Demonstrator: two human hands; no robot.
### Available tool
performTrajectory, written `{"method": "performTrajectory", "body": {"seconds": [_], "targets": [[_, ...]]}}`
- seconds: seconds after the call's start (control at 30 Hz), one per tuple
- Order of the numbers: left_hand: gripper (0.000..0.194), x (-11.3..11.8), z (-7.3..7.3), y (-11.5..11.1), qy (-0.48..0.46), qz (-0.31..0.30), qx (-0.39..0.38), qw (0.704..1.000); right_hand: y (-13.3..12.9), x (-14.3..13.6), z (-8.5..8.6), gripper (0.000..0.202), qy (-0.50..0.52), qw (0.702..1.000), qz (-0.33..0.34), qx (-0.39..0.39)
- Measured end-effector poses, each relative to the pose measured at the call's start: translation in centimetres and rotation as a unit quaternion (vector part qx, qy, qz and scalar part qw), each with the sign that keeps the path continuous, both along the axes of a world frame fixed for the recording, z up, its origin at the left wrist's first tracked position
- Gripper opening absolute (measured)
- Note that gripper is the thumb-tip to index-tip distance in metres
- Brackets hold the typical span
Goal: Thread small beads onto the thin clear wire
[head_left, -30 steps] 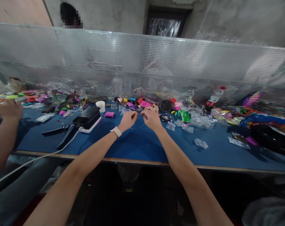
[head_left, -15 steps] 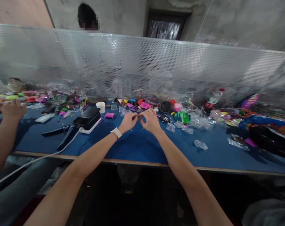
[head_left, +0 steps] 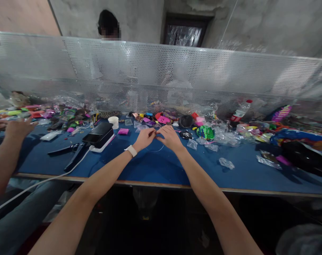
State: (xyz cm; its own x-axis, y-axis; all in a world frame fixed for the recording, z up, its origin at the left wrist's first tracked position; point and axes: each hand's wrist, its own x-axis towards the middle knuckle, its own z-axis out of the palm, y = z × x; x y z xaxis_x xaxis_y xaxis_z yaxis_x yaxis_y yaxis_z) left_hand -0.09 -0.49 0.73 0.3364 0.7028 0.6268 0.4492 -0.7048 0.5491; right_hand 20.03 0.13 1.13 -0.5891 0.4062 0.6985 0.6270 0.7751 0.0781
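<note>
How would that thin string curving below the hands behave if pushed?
The thin string is probably light, being so fine. It likely bends easily yet has some spring, since it bows in a smooth curve.

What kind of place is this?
Probably a small workshop for handcraft work: a long blue-topped workbench, a perforated metal divider along its far side, and loose colorful pieces and clear plastic packets spread along it.
</note>
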Motion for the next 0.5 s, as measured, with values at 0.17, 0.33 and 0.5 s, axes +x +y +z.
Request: {"method": "performTrajectory", "body": {"seconds": [0.17, 0.33, 0.5], "targets": [[0.027, 0.12, 0.46, -0.52, -0.007, -0.003, -0.01, 1.0, 0.03, -0.07, -0.48, 0.02, 0.076, 0.995, 0.026, -0.053], [0.028, -0.11, 0.63, -0.45, 0.002, 0.0, -0.006, 1.0, -0.18, -0.29, -0.6, 0.027, 0.157, 0.982, 0.05, -0.097], [0.025, -0.19, 0.41, -0.1, 0.003, -0.002, 0.002, 1.0, -0.33, -0.48, -0.5, 0.029, 0.207, 0.971, 0.044, -0.113]]}}
